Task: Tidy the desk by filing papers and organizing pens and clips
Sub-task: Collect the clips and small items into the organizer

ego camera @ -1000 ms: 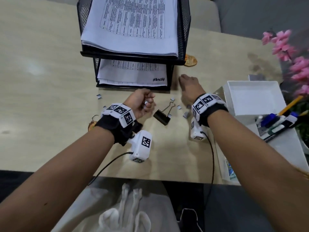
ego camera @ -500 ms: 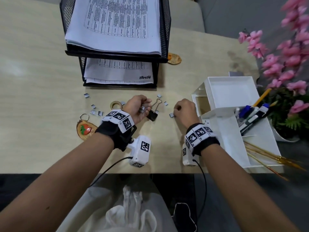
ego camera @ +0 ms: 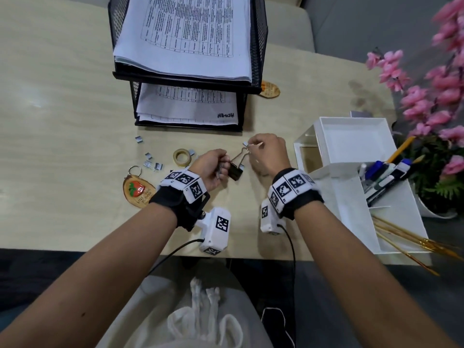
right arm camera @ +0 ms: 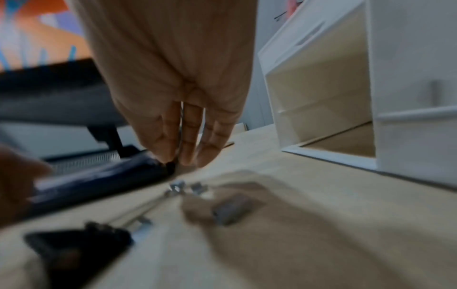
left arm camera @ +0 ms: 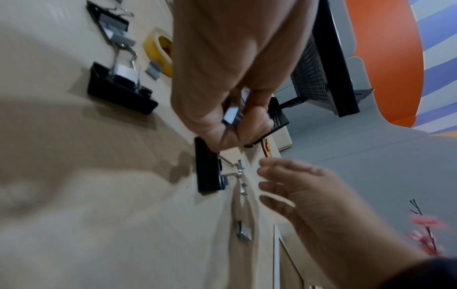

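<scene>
My left hand is curled in a fist around several small silver clips in its palm. Its knuckles rest against a black binder clip that lies on the desk with its wire handles pointing away. My right hand hovers just beyond, fingers straight and pointing down at a small silver clip in front of the black mesh paper tray. The blurred right wrist view shows nothing held in its fingers. More small clips lie under that hand.
Left of my hands lie a tape roll, loose silver clips and a wooden keychain. Two more binder clips sit under my left wrist. A white organizer with pens stands right, pink flowers behind.
My right hand has moved forward from a small clip near the organizer to one in front of the paper tray. My left fist stays beside the binder clip.
</scene>
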